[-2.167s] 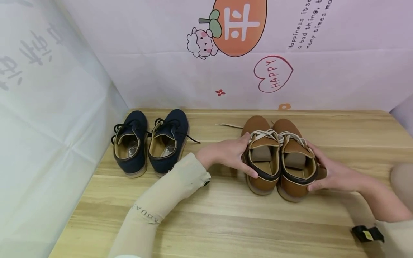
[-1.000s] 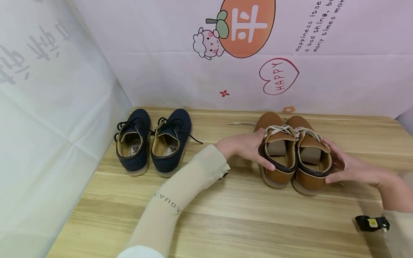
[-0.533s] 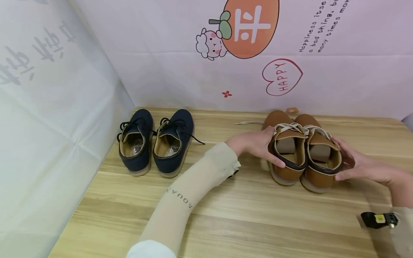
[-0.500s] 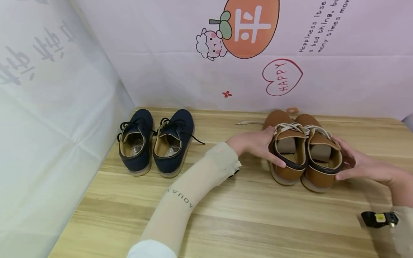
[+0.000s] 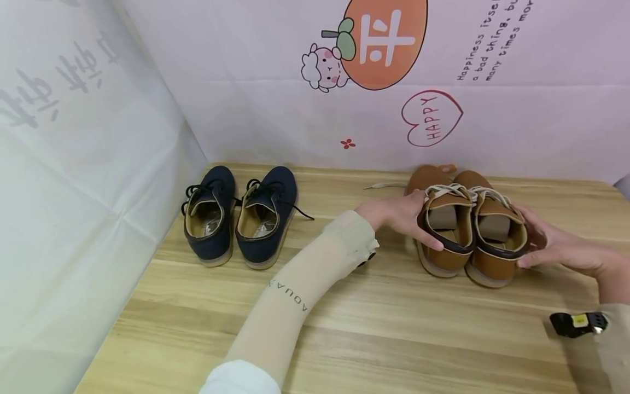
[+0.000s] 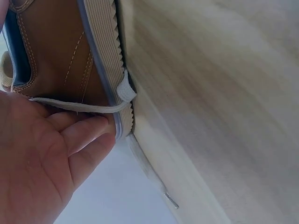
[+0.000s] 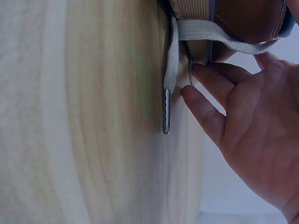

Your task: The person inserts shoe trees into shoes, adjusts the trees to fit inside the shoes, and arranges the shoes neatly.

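Note:
Two brown lace-up shoes, the left one (image 5: 438, 260) and the right one (image 5: 491, 269), stand side by side with toes toward the back wall. My left hand (image 5: 401, 215) holds the left shoe's outer side, its thumb at the heel. In the left wrist view its fingers (image 6: 86, 135) lie against the shoe's side, below a pale lace (image 6: 77, 106). My right hand (image 5: 566, 247) holds the right shoe's outer side, thumb near the heel. The right wrist view has its fingertips (image 7: 201, 74) by the ribbed sole, near a loose lace (image 7: 172, 60) with a metal tip.
To the left stand two navy shoes (image 5: 211, 249) (image 5: 261, 250) with black laces, toes also facing the wall. All are on a wood-grain table (image 5: 394, 339). White printed cloth walls (image 5: 246, 109) rise behind and at the left. A brown lace end (image 5: 384, 185) trails behind the brown shoes.
Both hands have moved the brown pair right and a little back toward the wall, keeping the shoes together. The navy shoes have not moved; the head view has shifted slightly.

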Tool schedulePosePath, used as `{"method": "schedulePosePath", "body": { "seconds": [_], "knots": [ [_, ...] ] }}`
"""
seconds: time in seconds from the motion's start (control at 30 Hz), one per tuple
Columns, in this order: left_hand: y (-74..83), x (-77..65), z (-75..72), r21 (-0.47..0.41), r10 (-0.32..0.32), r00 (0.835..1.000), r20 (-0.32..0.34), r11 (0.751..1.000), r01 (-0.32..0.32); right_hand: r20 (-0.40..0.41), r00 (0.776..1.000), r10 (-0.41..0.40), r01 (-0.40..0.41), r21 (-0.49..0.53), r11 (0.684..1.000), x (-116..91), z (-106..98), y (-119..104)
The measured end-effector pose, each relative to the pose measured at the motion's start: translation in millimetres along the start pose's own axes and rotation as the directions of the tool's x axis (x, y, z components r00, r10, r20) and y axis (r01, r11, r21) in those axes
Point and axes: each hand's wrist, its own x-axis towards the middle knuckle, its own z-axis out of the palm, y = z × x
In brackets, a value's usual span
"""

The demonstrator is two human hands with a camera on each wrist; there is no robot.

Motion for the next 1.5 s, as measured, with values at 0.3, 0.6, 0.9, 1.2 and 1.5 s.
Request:
{"method": "schedulePosePath", "body": {
  "seconds": [0.3, 0.6, 0.9, 1.2, 1.5],
  "knots": [
    [7.9, 10.2, -1.3, 0.057, -0.036, 0.999, 0.007, 0.998, 0.036, 0.012, 0.999, 0.049, -0.049, -0.002, 0.999, -3, -9, 3],
    [5.0, 10.5, -2.7, 0.007, -0.036, 0.999, -0.025, 0.999, 0.036, 0.003, 1.0, -0.007, 0.007, 0.059, 0.998, 4, -11, -2],
    [1.3, 4.7, -1.3, -0.014, -0.04, 0.998, -0.043, 0.999, 0.039, 0.016, 1.0, 0.024, -0.025, 0.057, 0.998, 6, -13, -8],
    [-0.1, -5.8, 3.2, 0.058, -0.047, 0.997, -0.056, 0.997, 0.05, -0.086, 0.996, 0.023, -0.021, 0.02, 1.0, -4, 1, -15],
    [-14.9, -37.0, 15.0, 0.161, 0.11, 0.978, -0.176, 0.984, -0.081, -0.17, 0.985, 0.012, -0.021, -0.05, 0.999, -25, 16, -28]
  ]
}}
